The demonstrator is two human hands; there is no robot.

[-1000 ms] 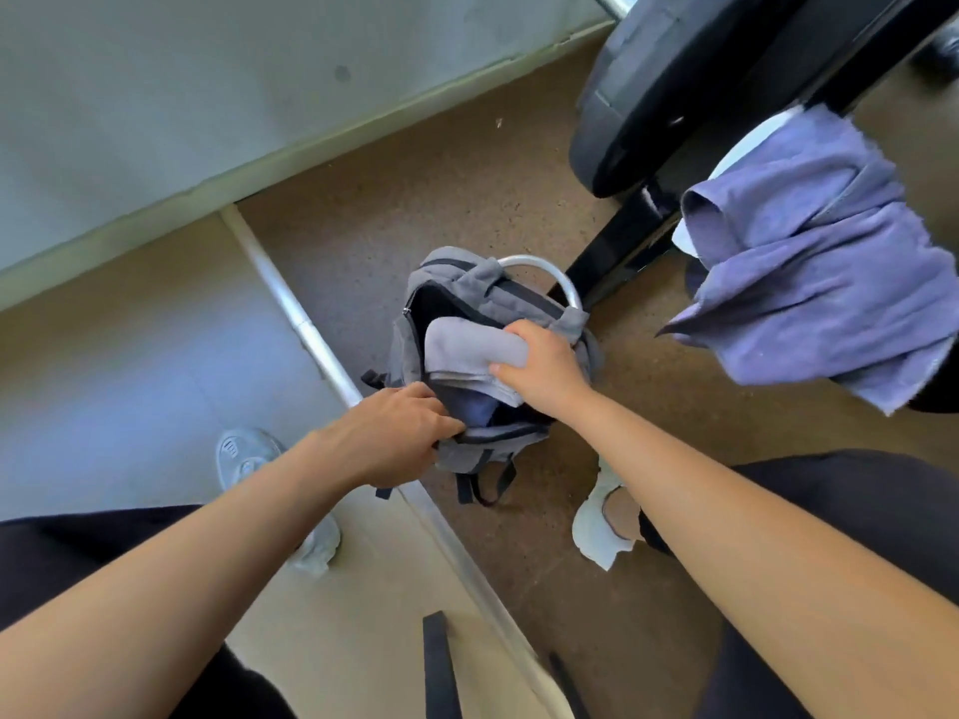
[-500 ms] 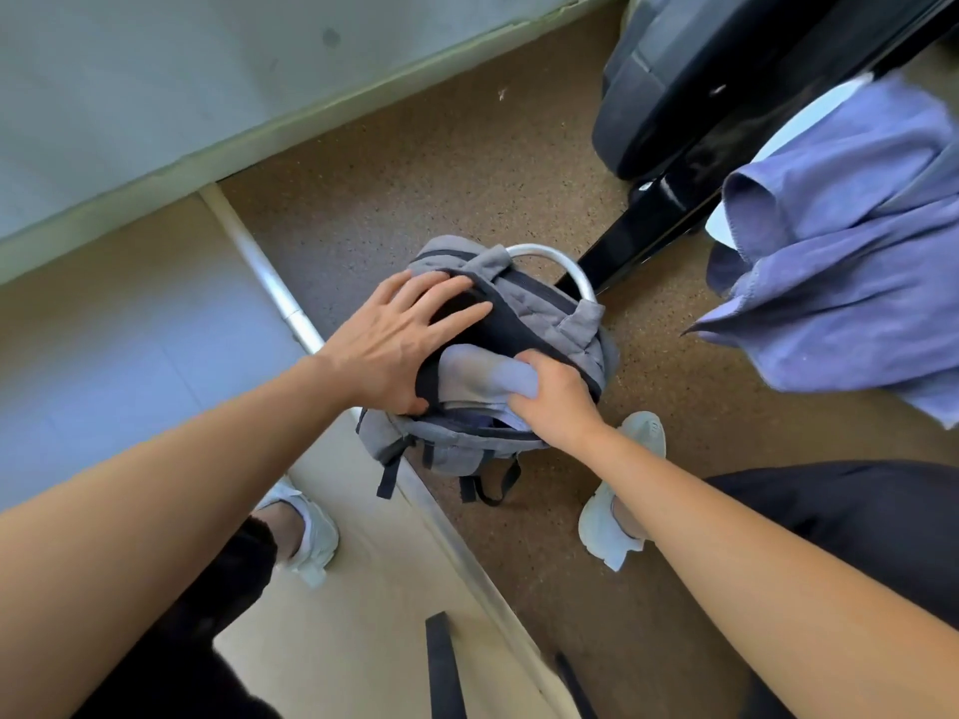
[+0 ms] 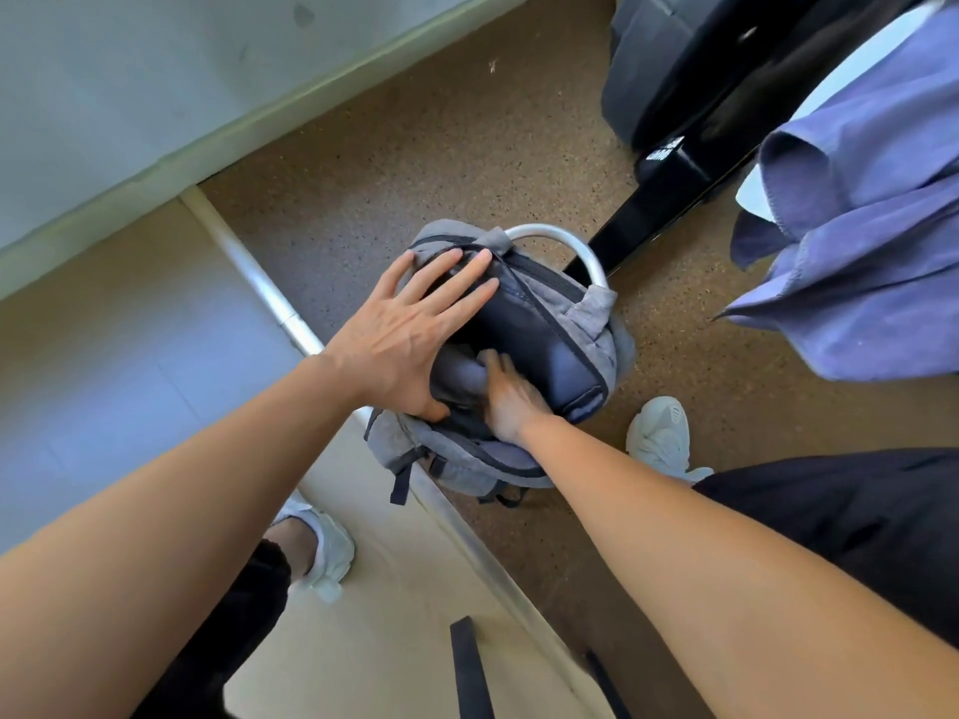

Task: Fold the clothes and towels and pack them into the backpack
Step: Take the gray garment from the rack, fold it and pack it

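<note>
Speckled brown floor [image 3: 441, 147], soft grey backpack [image 3: 597, 329].

The left grip [image 3: 410, 329] let go of the near rim of the backpack [image 3: 597, 324], moved up to the centre of the frame and spread flat over its dark panel. The right grip [image 3: 511, 402], now blurred, pushed the folded grey cloth [image 3: 456, 376] down. The cloth had stood well out of the opening and sank mostly inside.

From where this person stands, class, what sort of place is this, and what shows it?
Probably a gym or workout room: a black disc like a weight plate, a black equipment frame, and speckled brown flooring like gym matting.
</note>
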